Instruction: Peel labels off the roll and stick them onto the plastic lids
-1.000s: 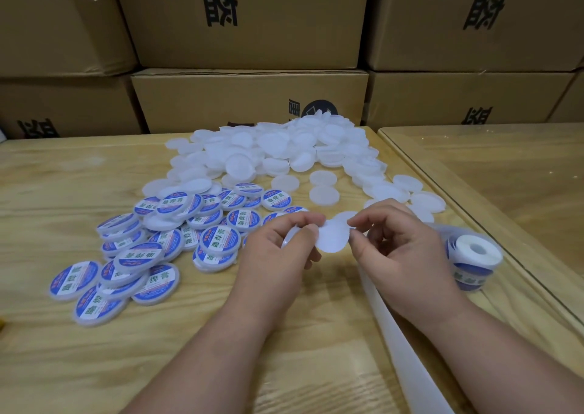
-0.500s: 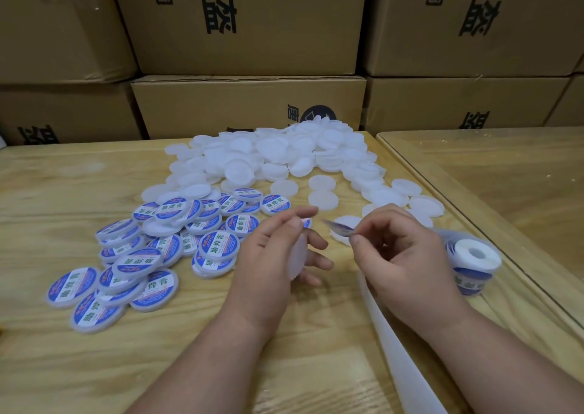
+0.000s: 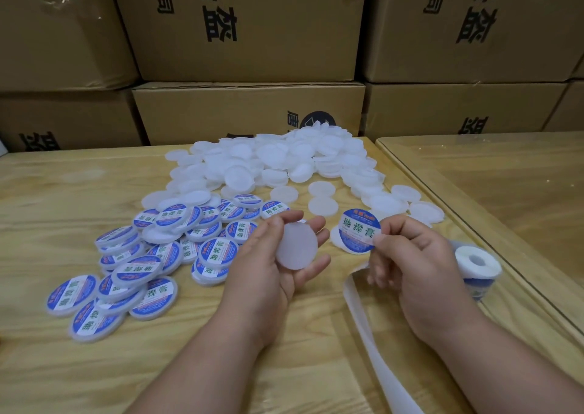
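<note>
I pinch a round blue and white label (image 3: pixel 358 234) in my right hand (image 3: pixel 417 274), right of the middle. My left hand (image 3: pixel 268 265) holds a bare white lid (image 3: pixel 296 246) beside it. The label roll (image 3: pixel 477 271) sits far right. Labelled lids (image 3: pixel 126 265) lie at left, plain lids (image 3: pixel 278 160) above them.

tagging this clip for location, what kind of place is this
Likely a small packing workshop or stockroom: stacked cardboard cartons behind a wooden table, a heap of blank lids, a pile of labelled lids and a label roll.
</note>
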### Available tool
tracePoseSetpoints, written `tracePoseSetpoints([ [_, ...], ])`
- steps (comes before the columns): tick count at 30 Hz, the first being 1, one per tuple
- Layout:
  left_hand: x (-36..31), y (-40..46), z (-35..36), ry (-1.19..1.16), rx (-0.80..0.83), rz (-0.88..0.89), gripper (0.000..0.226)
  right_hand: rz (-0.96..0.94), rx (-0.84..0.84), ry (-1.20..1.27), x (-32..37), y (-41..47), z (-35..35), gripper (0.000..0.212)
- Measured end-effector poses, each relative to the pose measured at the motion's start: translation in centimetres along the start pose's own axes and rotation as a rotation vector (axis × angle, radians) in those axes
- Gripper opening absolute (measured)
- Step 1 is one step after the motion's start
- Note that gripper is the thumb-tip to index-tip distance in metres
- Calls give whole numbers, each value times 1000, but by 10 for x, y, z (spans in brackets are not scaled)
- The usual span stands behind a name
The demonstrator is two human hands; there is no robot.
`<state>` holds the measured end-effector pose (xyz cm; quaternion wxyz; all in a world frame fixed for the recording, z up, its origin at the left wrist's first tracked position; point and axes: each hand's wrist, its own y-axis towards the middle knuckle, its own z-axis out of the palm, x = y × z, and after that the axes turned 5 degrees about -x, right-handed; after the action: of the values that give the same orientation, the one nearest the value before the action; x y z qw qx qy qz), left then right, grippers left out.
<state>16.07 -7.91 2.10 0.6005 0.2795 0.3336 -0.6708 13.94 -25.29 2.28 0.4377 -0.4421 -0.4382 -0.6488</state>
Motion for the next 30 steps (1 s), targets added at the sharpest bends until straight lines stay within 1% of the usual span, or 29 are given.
tracePoseSetpoints([
  [3, -1, 1, -1, -14, 33, -48, 30, 57, 97, 37, -1, -1, 1, 16],
  [6, -1, 1, -4, -19, 73, -39, 32, 118, 148, 118, 0, -1, 2, 3],
  [8, 1, 2, -5, -25, 82, -36, 34, 178, 170, 169, 0, 0, 0, 7],
  [10, 1, 3, -5, -45, 88, -48, 35, 213, 196, 170, -1, 1, -2, 6],
  [15, 1, 1, -4, -27, 116, -44, 33, 241, 268, 43, -5, 2, -1, 8],
  [18, 2, 0, -4, -19, 142, -38, 33, 225, 249, -32, -5, 3, 1, 11],
  [22, 2, 0, -4, 22, 188, -53, 36, 251, 265, -88, -3, 1, 3, 11],
  [25, 3, 1, -5, 67, 219, -39, 45, 246, 270, -129, -2, 0, 5, 10],
  [30, 7, 2, -6, 133, 230, -11, 42, 232, 261, -187, -4, 0, 4, 11],
])
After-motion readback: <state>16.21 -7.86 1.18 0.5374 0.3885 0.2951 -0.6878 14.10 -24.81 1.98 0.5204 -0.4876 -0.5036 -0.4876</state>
